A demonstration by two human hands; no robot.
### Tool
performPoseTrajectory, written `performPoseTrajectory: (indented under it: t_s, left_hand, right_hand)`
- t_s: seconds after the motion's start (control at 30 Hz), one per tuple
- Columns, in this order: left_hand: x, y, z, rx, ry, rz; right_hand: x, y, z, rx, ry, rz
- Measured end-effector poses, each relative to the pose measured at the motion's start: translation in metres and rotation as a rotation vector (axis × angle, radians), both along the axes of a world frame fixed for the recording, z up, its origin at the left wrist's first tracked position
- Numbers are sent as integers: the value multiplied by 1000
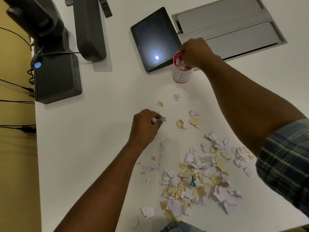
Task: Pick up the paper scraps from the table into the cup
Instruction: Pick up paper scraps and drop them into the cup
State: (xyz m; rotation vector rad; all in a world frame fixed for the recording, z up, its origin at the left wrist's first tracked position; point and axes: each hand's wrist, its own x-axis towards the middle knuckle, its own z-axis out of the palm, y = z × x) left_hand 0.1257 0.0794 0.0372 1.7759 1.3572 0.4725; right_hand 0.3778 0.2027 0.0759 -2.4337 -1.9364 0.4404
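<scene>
With most paper scraps (197, 178) still lying heaped toward the table's (100, 131) near edge, the right hand (194, 52) is curling its fingers over the cup (181, 73) beside the tablet (154, 39), and should be releasing low inside the rim, while the left hand (144, 126) is pinching a scrap.

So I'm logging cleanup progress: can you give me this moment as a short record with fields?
cup: upright by the tablet, scraps inside
right hand: over the cup mouth, fingers curled on scraps
left hand: on the table, pinching a scrap
pile: white and tan scraps, near edge, many left
progress: partly done
</scene>
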Motion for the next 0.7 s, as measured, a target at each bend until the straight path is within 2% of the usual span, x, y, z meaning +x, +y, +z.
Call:
performPoseTrajectory:
  t_s: [0.1, 0.2, 0.3, 0.47, 0.7]
  left_hand:
    - [21, 20, 16, 54, -25, -28]
    - [51, 49, 29, 106, 36, -48]
    - [87, 82, 36, 182, 50, -51]
    - [141, 127, 39, 297, 192, -78]
    - [175, 156, 44, 326, 526, -411]
  right_hand:
    - [4, -12, 5, 132, 10, -6]
    - [2, -43, 0, 444, 207, -188]
    - [-10, -88, -14, 581, 323, -289]
    - [-32, -162, -51, 511, 467, -355]
    - [-49, -212, -82, 360, 503, -366]
